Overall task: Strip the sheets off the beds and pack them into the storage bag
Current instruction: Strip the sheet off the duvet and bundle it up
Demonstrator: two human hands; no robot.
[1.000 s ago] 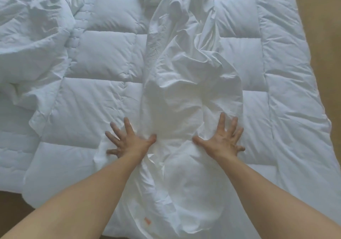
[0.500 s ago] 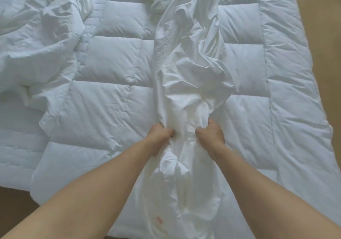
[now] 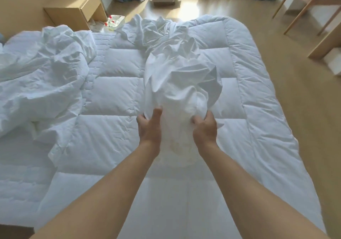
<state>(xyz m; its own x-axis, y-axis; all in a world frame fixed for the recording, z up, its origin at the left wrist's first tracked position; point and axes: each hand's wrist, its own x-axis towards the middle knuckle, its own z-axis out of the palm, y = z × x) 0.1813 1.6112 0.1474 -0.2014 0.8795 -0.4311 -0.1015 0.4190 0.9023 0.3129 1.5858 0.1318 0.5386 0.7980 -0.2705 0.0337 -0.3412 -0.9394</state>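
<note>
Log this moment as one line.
step: gathering sheet | left hand: grips sheet | right hand: grips sheet | sheet: bunched, near end raised over quilt | storage bag: not in view

White sheet, bunched into a long crumpled rope down the middle of the bed; near end lifted off the quilted pad, gripped on either side by left hand and right hand; far end trails wrinkled to the far edge; faint yellowish mark on the part below the hands; second crumpled white heap lies at left.
</note>
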